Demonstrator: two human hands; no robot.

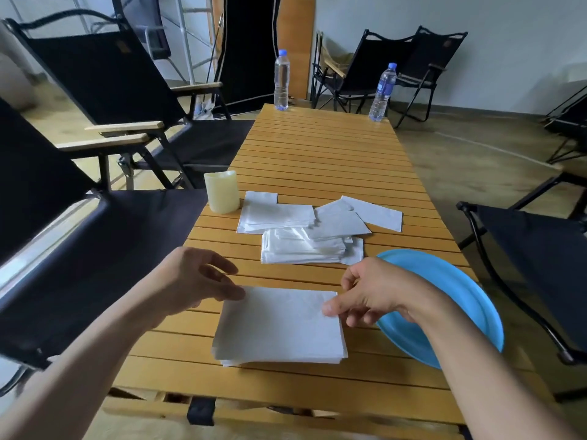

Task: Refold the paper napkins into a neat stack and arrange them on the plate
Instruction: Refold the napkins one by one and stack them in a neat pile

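Fingers (222,271) of left hand (197,281) spread, touching far-left corner of squared white paper napkin stack (279,328), six o'clock; right hand (374,293) pinches right edge. Round blue plastic plate (444,281), three o'clock. Tap edges flush first.

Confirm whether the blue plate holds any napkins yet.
Empty: the blue plate shows only bare surface where visible; the napkin stack lies on the table beside it.
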